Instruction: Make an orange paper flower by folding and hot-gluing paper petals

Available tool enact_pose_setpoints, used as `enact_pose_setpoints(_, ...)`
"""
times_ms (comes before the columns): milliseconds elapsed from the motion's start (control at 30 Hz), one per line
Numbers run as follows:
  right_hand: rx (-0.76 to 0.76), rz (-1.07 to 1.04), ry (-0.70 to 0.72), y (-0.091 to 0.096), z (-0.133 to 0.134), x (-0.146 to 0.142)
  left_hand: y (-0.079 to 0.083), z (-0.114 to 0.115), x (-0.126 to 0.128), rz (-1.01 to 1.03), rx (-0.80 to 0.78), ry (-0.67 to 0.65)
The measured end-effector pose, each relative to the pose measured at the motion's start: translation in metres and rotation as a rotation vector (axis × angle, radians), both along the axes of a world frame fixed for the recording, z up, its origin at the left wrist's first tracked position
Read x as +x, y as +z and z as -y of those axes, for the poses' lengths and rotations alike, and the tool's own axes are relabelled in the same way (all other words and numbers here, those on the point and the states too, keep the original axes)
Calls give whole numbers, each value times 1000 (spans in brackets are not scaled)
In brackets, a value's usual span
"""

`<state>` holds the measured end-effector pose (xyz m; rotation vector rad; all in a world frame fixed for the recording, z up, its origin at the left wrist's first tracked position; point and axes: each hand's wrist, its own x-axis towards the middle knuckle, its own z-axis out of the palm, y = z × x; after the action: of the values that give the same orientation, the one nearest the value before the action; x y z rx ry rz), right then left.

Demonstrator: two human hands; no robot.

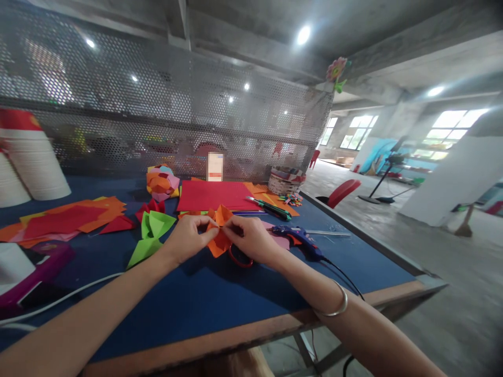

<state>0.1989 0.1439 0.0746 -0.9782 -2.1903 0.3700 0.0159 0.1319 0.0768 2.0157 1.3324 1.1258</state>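
Observation:
Between my two hands is a folded piece of orange paper [218,246], held up over the blue table. My left hand [187,236] pinches its left side with thumb and forefinger. From the other side my right hand [251,235] pinches it close to the left fingertips. Under my right hand lies a pair of scissors, of which a red handle loop [240,257] shows. Folded green paper [156,225] rests left of my left hand. A blue glue gun [301,240] lies to the right, its black cord running off the front edge.
Red paper sheets [218,196] lie behind my hands, with a green-black utility knife [274,208] at their right. Loose orange and red sheets [70,217] spread at left. Stacked paper cups [37,162], a paper ball [162,183] and a woven basket [285,181] stand along the back, before a perforated metal screen [236,120].

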Motion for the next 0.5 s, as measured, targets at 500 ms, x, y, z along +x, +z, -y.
enact_pose_setpoints(500, -51, -53, -40, -5, 0, -6, -6, 0, 2, -186, 93, 38)
